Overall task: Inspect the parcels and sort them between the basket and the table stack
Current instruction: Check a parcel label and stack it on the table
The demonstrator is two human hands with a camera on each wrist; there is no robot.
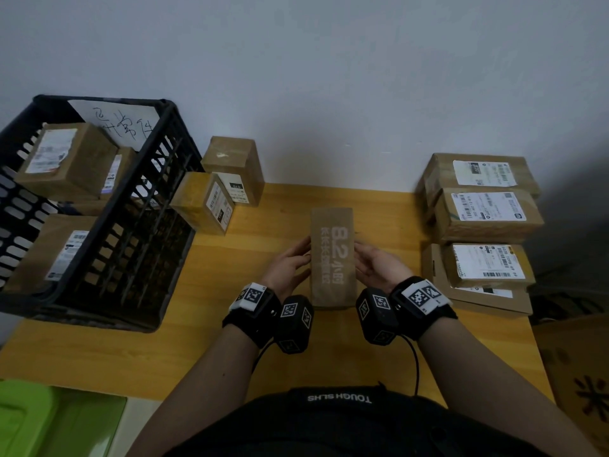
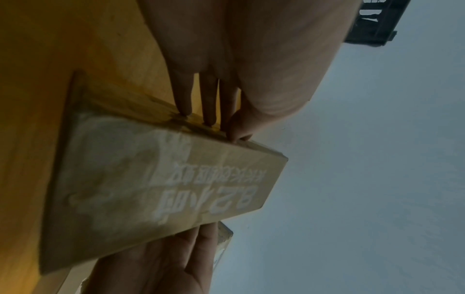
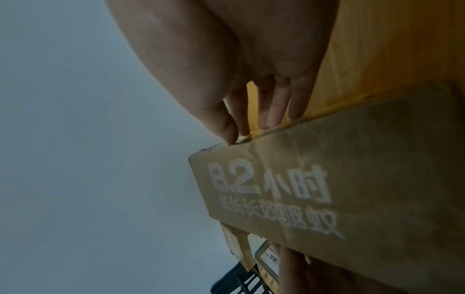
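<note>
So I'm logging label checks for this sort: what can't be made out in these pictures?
- Long brown cardboard parcel: the underside, with any shipping label, faces away in all three views.
- Stacked brown cardboard parcels at right: label text too small to read, head view.
- Black plastic basket: whatever lies under the top parcels is hidden by them and by its wall, head view.
- White handwritten sign: partly covered by a parcel.

Left of the left fingers (image 1: 300,251), bare table (image 1: 227,272) runs to the basket (image 1: 138,245), whose side blocks the way. Ahead of them it lies open to the wall (image 1: 329,94), two parcels (image 1: 204,201) standing far left; right of the right fingers (image 1: 363,256), the stack (image 1: 487,222) stands near.
</note>
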